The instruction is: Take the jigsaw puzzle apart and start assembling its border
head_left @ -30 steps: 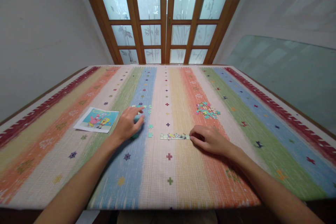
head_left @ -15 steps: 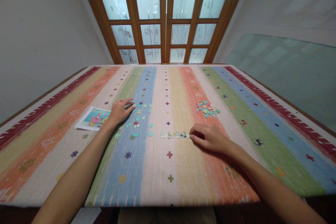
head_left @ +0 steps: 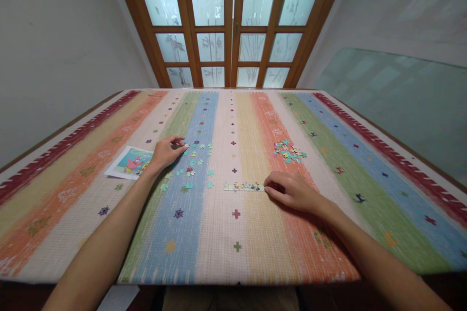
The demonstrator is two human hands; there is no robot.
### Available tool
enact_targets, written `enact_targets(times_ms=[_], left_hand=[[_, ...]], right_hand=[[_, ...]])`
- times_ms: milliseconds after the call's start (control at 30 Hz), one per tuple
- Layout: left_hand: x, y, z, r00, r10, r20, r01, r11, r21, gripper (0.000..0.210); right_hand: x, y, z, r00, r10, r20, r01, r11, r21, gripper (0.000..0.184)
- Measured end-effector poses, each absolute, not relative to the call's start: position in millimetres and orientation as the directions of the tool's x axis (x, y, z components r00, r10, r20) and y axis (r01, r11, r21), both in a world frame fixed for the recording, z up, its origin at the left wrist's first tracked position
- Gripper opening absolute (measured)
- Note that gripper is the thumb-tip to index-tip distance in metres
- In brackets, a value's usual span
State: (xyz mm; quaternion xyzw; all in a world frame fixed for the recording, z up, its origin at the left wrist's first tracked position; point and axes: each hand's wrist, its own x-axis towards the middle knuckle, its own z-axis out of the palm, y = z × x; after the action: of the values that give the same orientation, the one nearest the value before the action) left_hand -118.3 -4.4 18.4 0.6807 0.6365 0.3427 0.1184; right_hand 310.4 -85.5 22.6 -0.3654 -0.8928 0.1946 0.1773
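My left hand (head_left: 168, 151) is over the far left of the loose teal jigsaw pieces (head_left: 200, 162), its fingers drawn in toward the thumb at a small puzzle piece (head_left: 186, 146). The fingers partly hide that piece. Joined pieces form a narrow puzzle strip (head_left: 241, 187) lying flat in the middle of the table. Its right end is between the thumb and curled fingers of my right hand (head_left: 290, 189). Beyond the right hand is a heap of mixed jigsaw pieces (head_left: 289, 151).
A printed cartoon picture (head_left: 127, 161) lies left of my left forearm, which covers part of it. Under everything is a striped tablecloth (head_left: 219, 233). Wooden doors with glass panes (head_left: 209, 5) stand beyond the table's far edge.
My left fingers have drawn in closer to the thumb at the puzzle piece. My right hand and the strip stay in place. The view has shifted very slightly.
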Motion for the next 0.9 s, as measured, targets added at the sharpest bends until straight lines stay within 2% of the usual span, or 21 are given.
enact_targets(times_ms=[200, 433, 700, 900], left_hand=[[-117.9, -6.6, 21.8, -0.068, 0.972, 0.225, 0.696, -0.115, 0.708, 0.043], [-115.4, -10.4, 30.6, -0.054, 0.959, 0.279, 0.648, -0.179, 0.740, 0.038], [-107.7, -19.0, 40.6, -0.118, 0.980, 0.163, 0.423, -0.099, 0.901, 0.044], [-105.7, -21.5, 42.5, -0.092, 0.984, 0.149, 0.315, -0.114, 0.942, 0.048]], right_hand=[[311.1, -85.1, 22.4, -0.674, 0.718, 0.175, 0.580, 0.660, -0.477, 0.013], [309.6, -85.8, 23.8, -0.680, 0.711, 0.179, 0.576, 0.669, -0.469, 0.013], [309.9, -85.6, 23.5, -0.677, 0.714, 0.179, 0.582, 0.668, -0.464, 0.012], [308.9, -86.3, 25.6, -0.680, 0.711, 0.180, 0.579, 0.671, -0.463, 0.012]])
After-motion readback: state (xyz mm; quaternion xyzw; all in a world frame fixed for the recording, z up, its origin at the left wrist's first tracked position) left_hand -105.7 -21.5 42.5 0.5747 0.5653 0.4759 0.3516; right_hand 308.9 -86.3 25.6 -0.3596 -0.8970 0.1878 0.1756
